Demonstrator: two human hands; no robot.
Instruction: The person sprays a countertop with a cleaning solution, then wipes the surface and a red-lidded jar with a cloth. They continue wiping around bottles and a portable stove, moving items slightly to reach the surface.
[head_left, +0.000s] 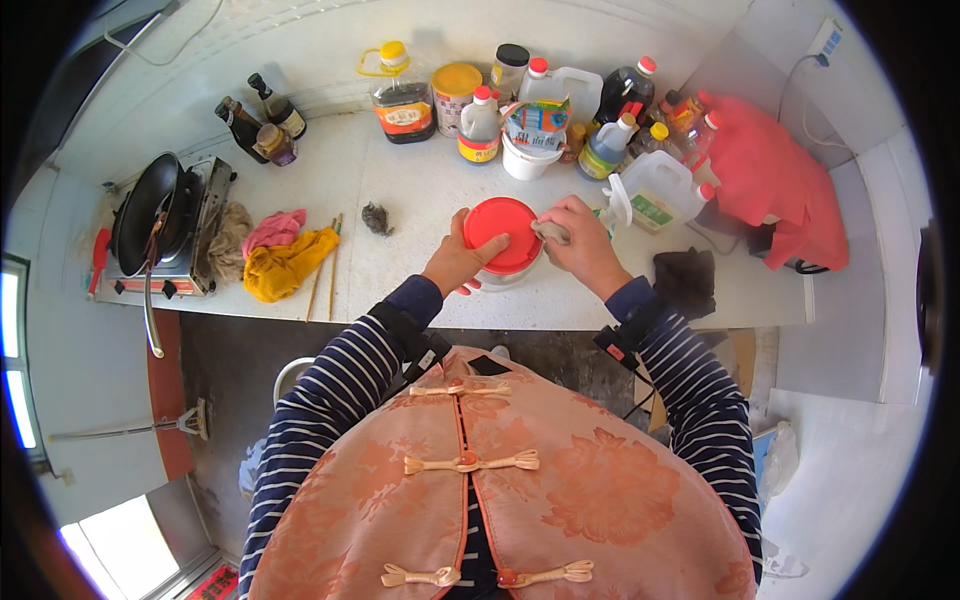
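Observation:
My left hand (463, 255) grips a round container with a red plastic lid (501, 232), its thumb lying on top of the lid and its fingers around the side. The container's pale lower part shows under the lid, above the white countertop (405, 262). At the lid's right edge, my right hand (586, 244) holds a greyish cloth (553, 234) bunched in its fingers, pressed against the rim. Just right of that hand stands a white spray bottle head (618, 201). A steel-wool scourer (376, 219) lies to the left of the container.
Bottles, jugs and a white tub (529, 159) line the wall. At left, a wok (152, 217) rests on a portable gas stove (202, 247), near a yellow cloth (289, 266) and chopsticks (334, 262). A dark cloth (684, 281) and red-covered item (780, 180) are at right.

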